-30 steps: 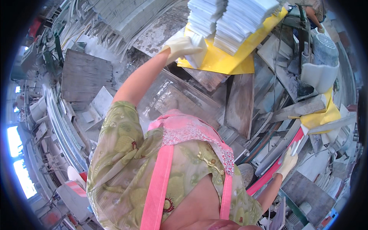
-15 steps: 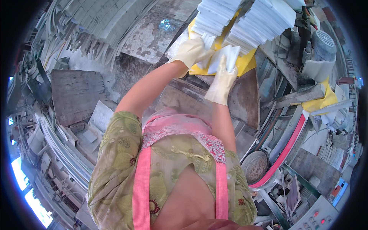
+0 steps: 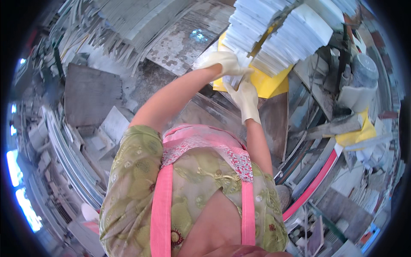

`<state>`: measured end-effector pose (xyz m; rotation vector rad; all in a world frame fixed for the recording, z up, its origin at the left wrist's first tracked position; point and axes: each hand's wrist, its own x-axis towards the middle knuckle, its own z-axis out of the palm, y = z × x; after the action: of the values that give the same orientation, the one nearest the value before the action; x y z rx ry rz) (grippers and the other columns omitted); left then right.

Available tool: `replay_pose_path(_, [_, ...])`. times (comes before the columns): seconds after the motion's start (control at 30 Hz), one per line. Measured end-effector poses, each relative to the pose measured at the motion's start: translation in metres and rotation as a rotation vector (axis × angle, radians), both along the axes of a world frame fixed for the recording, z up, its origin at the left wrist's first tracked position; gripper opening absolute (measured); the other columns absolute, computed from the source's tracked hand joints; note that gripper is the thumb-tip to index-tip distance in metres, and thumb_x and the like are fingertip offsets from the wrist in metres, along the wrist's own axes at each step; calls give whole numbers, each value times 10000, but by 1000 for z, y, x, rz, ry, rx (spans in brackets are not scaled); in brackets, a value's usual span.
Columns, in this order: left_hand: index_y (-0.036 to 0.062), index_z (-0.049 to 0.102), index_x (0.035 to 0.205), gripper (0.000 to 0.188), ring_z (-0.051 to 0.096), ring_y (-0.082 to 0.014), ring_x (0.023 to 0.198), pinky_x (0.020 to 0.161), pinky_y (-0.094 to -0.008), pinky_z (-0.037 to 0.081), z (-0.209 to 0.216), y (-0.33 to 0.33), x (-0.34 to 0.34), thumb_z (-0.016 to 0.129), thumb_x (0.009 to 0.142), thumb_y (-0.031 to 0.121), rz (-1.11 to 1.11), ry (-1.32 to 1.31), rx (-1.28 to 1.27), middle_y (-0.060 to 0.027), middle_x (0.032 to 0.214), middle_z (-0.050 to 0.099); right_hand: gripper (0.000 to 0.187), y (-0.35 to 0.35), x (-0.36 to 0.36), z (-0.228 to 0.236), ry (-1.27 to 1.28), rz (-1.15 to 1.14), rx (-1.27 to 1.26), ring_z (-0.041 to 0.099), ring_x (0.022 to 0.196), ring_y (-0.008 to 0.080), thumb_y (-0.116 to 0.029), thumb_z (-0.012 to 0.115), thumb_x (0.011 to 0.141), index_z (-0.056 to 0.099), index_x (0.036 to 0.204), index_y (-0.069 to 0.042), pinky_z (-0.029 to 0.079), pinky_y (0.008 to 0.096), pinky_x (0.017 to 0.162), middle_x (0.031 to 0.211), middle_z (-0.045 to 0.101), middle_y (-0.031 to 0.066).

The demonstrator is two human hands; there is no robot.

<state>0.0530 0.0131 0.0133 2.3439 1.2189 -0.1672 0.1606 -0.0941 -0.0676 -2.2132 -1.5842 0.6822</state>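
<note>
Over the near edge of a yellow sheet (image 3: 274, 85), two gloved hands are meeting around a small white piece (image 3: 233, 80), which is lying mostly hidden between them. The right hand (image 3: 246, 99) is gripping it from below, its thumb and fingers clamped on either side. The left hand (image 3: 226, 64) is arching above it, back upward, and I cannot tell whether its fingers are gripping or only touching. Just beyond, a left stack of white slabs (image 3: 250, 25) and a right stack of white slabs (image 3: 295, 36) are leaning side by side, with a narrow yellow gap showing between them. A spotted grey board (image 3: 184, 40) is lying to the left, and a brown wooden board (image 3: 276, 122) is sloping near the right wrist.
</note>
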Motion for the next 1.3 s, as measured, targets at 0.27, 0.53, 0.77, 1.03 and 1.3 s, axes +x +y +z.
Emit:
replay_pose_path(0.27, [40, 776, 911, 499, 722, -312, 879, 779, -409, 553, -4, -15, 19, 720, 705, 491, 307, -12, -62, -165, 918, 742, 673, 2, 30, -1, -12, 253, 19, 670, 1078, 360, -582, 610, 890, 629, 1245, -11, 523, 434, 917, 1132, 699, 237])
replay_pose_path(0.53, [-22, 749, 836, 634, 712, -344, 798, 743, -414, 547, -31, 2, -36, 746, 643, 582, 460, -248, -145, -223, 844, 722, 419, -29, 52, -12, 738, -7, 354, 610, 1225, 266, -86, 566, 1019, 501, 1374, 127, 473, 347, 1028, 1336, 611, 238])
replay_pose_path(0.77, [-78, 639, 1147, 865, 674, -378, 1025, 875, -437, 515, -31, 83, -171, 764, 651, 619, 623, -399, -275, -274, 1096, 692, 380, 28, -28, 36, 753, 23, 360, 610, 1223, 261, -33, 503, 1028, 510, 1380, 110, 452, 351, 1055, 1340, 609, 225])
replay_pose_path(1.03, [-62, 638, 1116, 808, 705, -392, 965, 853, -439, 551, -75, 259, -405, 768, 647, 583, 657, 51, -59, -258, 1026, 715, 366, 218, -172, 33, 463, -166, 493, 638, 1174, 246, -81, 559, 1007, 577, 1334, 82, 465, 336, 1024, 1271, 660, 207])
replay_pose_path(1.3, [-102, 599, 1137, 844, 692, -424, 958, 868, -458, 538, -80, 350, -575, 762, 670, 581, 765, 304, -26, -288, 1014, 702, 280, 306, -211, -6, 394, -476, 93, 568, 595, 89, -248, 593, 1015, 709, 967, 2, 441, 271, 580, 682, 614, 32])
